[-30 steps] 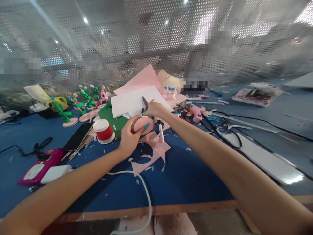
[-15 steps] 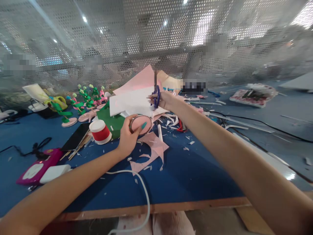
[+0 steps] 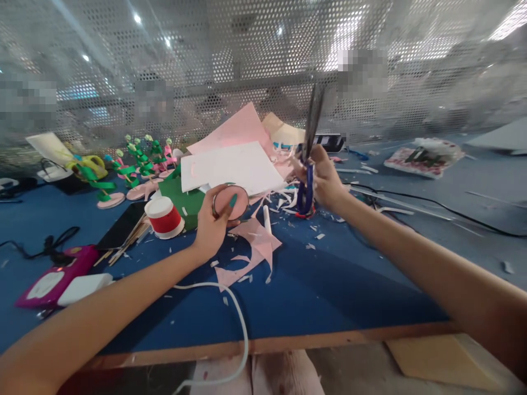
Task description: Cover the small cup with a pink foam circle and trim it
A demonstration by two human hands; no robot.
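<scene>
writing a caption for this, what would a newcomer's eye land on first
Probably the blue-handled scissors, blades upward in the right hand. Next, the round pink piece in the left hand, near the picture's middle. Then the green-and-pink plant-like models at the back left.

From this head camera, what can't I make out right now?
All in the head view:
Scissors in the right hand: blades blurred, so whether they are parted is unclear.
Pink disc: underside faces away; the left hand also covers part of its face.
Green sheet: partly hidden behind the white sheet.
Packet: contents too blurred.
Pale sheet: cut off by the right edge.
</scene>
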